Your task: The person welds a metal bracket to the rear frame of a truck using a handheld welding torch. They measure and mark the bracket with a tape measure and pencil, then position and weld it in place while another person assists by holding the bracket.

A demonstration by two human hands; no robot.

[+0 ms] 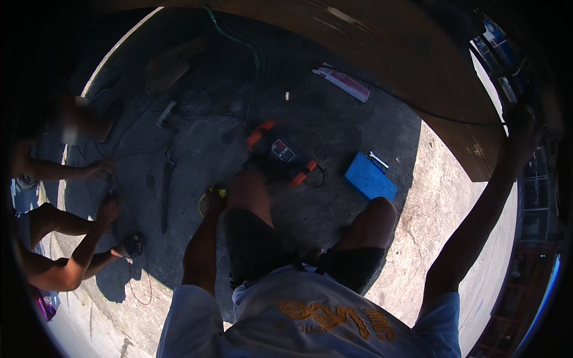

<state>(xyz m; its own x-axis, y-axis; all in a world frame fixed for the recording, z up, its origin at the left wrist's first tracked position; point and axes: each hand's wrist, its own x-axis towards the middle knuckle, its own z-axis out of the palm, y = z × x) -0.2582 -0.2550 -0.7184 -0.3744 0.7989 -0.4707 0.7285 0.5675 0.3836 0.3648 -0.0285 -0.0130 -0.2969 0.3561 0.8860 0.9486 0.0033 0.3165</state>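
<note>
My left hand (213,206) is closed beside my left knee around a small yellow-and-black thing that looks like a tape measure (222,193). A thin yellow curve shows at its left side. My right arm reaches far out to the right, and my right hand (520,134) is up by the edge of a large brown panel (441,77). A thin black cable (459,122) crosses the panel toward that hand. Deep shadow hides its fingers, so whether it grips the cable cannot be told.
Between my knees and the panel sits a black machine with orange ends (282,152). A blue case (370,177), a wrench (378,160), a long pink-and-white box (343,82) and a hammer (166,114) lie on the concrete. At left, another person's hands (107,209) work low; green hose (230,37) trails behind.
</note>
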